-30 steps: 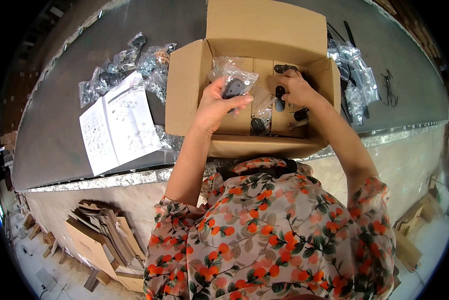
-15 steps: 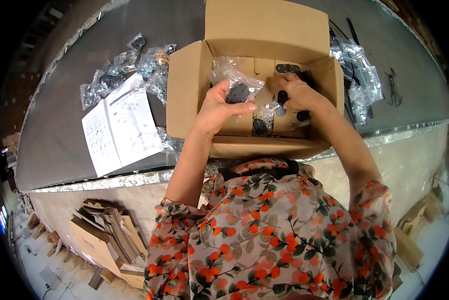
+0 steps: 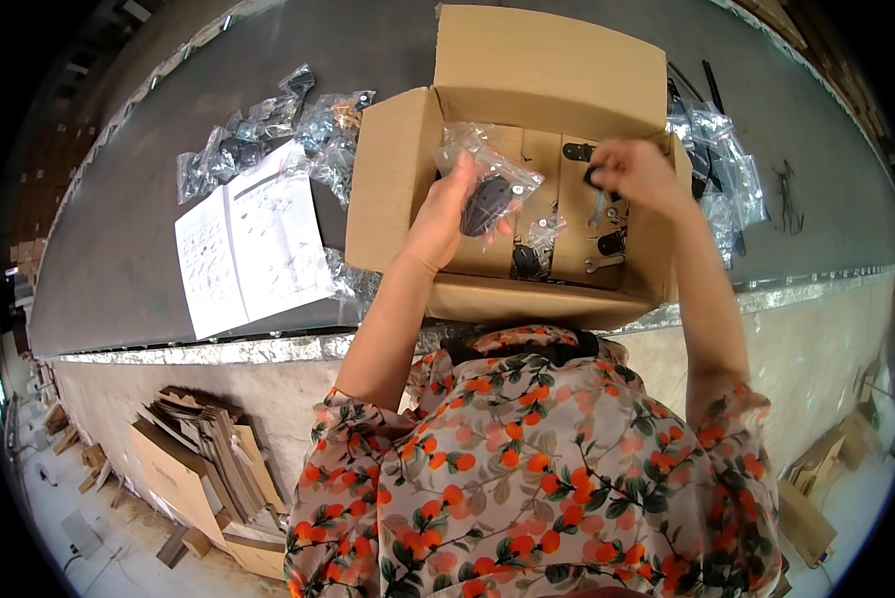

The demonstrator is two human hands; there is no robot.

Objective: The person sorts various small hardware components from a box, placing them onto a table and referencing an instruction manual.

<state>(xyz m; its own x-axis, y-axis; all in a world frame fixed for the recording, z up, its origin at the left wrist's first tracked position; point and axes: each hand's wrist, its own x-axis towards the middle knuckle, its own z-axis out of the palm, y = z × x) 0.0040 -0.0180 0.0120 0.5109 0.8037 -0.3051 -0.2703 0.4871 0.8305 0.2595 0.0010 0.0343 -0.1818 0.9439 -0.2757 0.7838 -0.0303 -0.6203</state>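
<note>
Plastic, clear and crinkled, forms the small bag that the left hand grasps over the open brown cardboard box; a black moulded part sits inside the bag, pressed against the palm by the curled fingers. The bag hangs above the box's left half, its upper corner close to the rear wall, apart from the floor of the box. The right hand is clenched at the box's right rear corner with something small and dark pinched in its fingertips; what that piece is cannot be told. On the box floor lie loose black fittings and small silver metal spanners, filling the middle and right, so little bare cardboard shows between the hands. The box's rear flap stands up and its left flap leans outward; the near wall sits just at the edge of the grey worktable, whose silvery front rim runs left and right under both forearms. Just left of the box lies an open white instruction booklet, with a heap of clear bags of dark hardware behind it. More clear bags crowd the box's right side, touching it. Beyond those, the table surface runs open toward the far edge. Below the table, flattened cardboard pieces are stacked on the floor.
</note>
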